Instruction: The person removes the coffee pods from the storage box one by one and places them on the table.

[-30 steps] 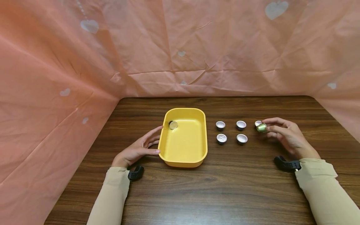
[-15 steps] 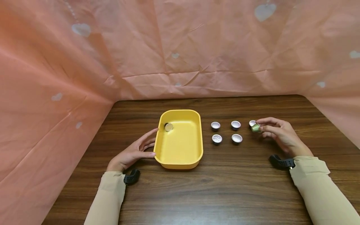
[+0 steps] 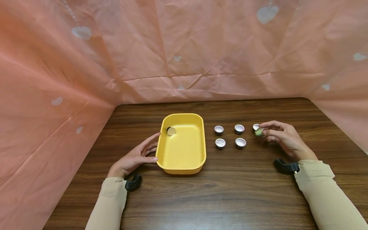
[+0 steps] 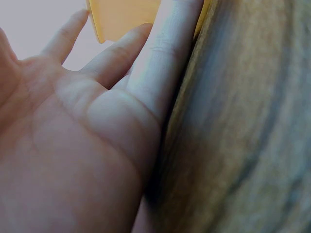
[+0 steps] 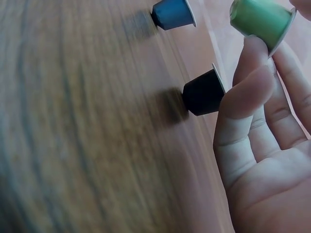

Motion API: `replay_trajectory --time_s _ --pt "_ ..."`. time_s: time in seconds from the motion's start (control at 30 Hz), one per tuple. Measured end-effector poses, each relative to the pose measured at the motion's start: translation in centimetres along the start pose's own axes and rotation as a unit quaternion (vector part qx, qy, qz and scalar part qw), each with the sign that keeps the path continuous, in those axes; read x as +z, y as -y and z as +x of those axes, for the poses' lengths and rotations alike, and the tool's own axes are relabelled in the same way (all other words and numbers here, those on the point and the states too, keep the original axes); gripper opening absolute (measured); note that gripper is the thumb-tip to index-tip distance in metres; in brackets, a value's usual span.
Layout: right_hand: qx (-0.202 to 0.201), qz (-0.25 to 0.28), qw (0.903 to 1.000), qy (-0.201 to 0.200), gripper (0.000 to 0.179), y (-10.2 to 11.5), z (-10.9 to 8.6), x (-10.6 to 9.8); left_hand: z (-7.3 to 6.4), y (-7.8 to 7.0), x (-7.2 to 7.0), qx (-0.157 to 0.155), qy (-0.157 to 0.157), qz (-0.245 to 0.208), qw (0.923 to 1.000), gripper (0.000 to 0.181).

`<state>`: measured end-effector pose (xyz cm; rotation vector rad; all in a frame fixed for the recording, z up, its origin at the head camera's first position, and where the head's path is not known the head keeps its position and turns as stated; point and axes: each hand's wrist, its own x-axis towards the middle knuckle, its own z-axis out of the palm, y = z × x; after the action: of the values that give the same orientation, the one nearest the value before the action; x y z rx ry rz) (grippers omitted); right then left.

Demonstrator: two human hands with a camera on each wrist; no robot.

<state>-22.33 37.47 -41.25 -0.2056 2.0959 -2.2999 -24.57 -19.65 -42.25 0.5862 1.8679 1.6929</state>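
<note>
In the head view my right hand (image 3: 284, 140) pinches a green coffee capsule (image 3: 258, 132) between thumb and fingers, just in front of a foil-topped capsule (image 3: 256, 126) on the table. The right wrist view shows the green capsule (image 5: 260, 20) tilted, clear of the wood. My left hand (image 3: 133, 160) lies along the left side of a yellow tray (image 3: 181, 171), fingers extended, with thumb and index fingertip at its wall. Inside the tray, a dark capsule with a pale gold lid (image 3: 171, 131) lies on its side at the back left corner.
Several capsules stand foil side up in two rows between tray and right hand, among them a front-left capsule (image 3: 220, 142). Blue (image 5: 172, 14) and black (image 5: 203, 93) capsule bodies appear in the right wrist view. Pink cloth (image 3: 201, 57) walls the brown wooden table (image 3: 187, 204).
The head view has shifted, so everything sits further left. The green capsule has tipped and come slightly lower in my right hand. My left hand stays at the tray.
</note>
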Motion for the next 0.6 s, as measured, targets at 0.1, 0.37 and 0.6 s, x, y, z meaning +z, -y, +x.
replay_trajectory --time_s 0.1,0.37,0.6 --pt "0.004 -0.015 0.9999 -0.004 0.027 -0.01 0.02 0.01 -0.08 0.02 -0.01 0.001 0.0 0.001 1.0 0.099" --pt "0.022 -0.076 0.9968 -0.002 0.025 0.18 0.07 0.07 -0.04 -0.02 0.01 -0.001 0.0 0.001 1.0 0.099" --pt "0.026 -0.154 0.9878 -0.005 0.026 0.16 0.04 -0.05 -0.01 -0.05 0.0 -0.003 0.0 -0.002 1.0 0.098"
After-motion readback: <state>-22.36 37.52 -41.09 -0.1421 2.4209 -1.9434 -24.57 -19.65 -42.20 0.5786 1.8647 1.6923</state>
